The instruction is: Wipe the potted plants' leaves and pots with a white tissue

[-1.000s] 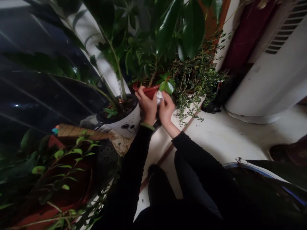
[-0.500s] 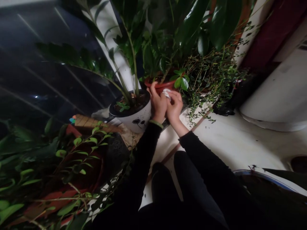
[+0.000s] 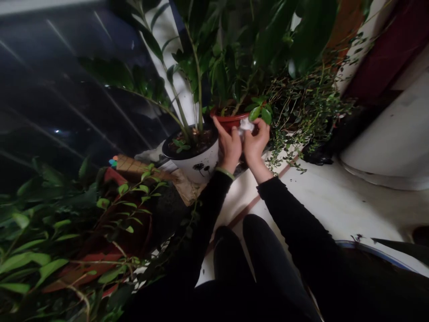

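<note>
Both hands are in front of a reddish-brown flowerpot (image 3: 231, 120) with a leafy plant. My right hand (image 3: 258, 142) pinches a crumpled white tissue (image 3: 247, 125) between thumb and fingers, close against the pot's front. My left hand (image 3: 229, 146) is beside it, its index finger stretched up to the pot's rim and its thumb apart, near the tissue's edge. The other left fingers are mostly hidden. Left of that hand stands a white flowerpot (image 3: 192, 167) with dark flower prints and tall stems.
A trailing small-leaved plant (image 3: 301, 107) spreads to the right. Beyond it stands a white cylinder (image 3: 385, 138). A leafy plant in a red pot (image 3: 100, 268) fills the lower left. A dark window (image 3: 67, 103) is behind. A blue-rimmed container (image 3: 372, 250) sits at lower right.
My hands have moved apart a little. My right hand has brought the tissue up to the pot's front. The view has shifted slightly leftward.
</note>
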Tool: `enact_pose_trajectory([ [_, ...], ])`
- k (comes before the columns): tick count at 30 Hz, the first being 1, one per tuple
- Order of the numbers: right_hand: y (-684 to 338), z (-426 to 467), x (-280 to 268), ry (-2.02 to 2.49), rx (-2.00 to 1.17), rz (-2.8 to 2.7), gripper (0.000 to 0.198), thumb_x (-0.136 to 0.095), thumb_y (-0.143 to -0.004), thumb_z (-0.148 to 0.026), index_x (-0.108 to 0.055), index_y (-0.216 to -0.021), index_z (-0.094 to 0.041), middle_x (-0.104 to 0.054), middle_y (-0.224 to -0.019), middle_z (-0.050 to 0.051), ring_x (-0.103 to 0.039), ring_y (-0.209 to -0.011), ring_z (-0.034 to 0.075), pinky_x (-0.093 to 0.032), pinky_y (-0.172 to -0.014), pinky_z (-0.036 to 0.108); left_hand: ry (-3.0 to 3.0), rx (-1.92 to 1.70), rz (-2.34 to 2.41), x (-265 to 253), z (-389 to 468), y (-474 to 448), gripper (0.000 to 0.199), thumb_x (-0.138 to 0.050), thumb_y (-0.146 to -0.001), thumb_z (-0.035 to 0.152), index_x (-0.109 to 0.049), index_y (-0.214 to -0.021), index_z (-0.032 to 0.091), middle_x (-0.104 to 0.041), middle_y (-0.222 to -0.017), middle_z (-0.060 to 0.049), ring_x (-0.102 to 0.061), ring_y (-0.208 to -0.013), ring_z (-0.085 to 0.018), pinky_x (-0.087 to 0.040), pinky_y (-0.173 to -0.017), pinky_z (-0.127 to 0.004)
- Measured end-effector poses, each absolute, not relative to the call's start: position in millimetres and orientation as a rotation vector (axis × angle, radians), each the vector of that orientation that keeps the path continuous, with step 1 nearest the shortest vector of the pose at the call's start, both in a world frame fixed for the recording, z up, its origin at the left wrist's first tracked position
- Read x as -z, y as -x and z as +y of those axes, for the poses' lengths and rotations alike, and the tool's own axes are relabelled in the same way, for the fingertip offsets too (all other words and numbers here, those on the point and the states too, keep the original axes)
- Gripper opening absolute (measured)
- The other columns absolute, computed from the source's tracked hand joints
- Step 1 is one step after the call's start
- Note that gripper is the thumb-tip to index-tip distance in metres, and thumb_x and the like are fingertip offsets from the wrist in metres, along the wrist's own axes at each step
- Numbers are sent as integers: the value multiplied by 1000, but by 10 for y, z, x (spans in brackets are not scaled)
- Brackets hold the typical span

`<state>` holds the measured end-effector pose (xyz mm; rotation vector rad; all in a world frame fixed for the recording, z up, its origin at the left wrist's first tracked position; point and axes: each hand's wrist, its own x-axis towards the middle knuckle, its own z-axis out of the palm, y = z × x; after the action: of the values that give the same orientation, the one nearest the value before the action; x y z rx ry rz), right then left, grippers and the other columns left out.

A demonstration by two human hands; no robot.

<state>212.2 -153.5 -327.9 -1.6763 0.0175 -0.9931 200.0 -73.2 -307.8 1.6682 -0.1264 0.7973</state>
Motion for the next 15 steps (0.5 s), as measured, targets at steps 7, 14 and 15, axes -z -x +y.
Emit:
enact_pose_trajectory([
  [7, -1811, -1599, 3435, 1577, 888, -40, 14, -66, -84, -26, -76, -94, -23, -75, -100, 5, -66, -96, 23, -57, -104, 42, -1593, -765, -37, 3091, -865, -1996, 90, -69, -108, 44, -22, -181, 20, -42, -184, -22, -39, -174, -38, -32, -145, -55],
  [14, -1522, -1672, 3212, 1252, 490, 17, 27, -67, -76, -34, -73, -100, -24, -78, -97, 0, -70, -87, 18, -61, -91, 34, -1637, -771, -288, 3328, -1101, -1464, 57, -57, -110, 33, -52, -166, 21, -43, -184, -15, -33, -178, -29, -29, -148, -53],
  [15, -1461, -1688, 3185, 1227, 428, 31, 27, -66, -74, -32, -73, -99, -24, -78, -95, 0, -70, -85, 17, -62, -88, 33, -1627, -767, -327, 3390, -1102, -1378, 54, -52, -112, 33, -54, -165, 23, -47, -182, -14, -40, -175, -28, -34, -147, -52],
])
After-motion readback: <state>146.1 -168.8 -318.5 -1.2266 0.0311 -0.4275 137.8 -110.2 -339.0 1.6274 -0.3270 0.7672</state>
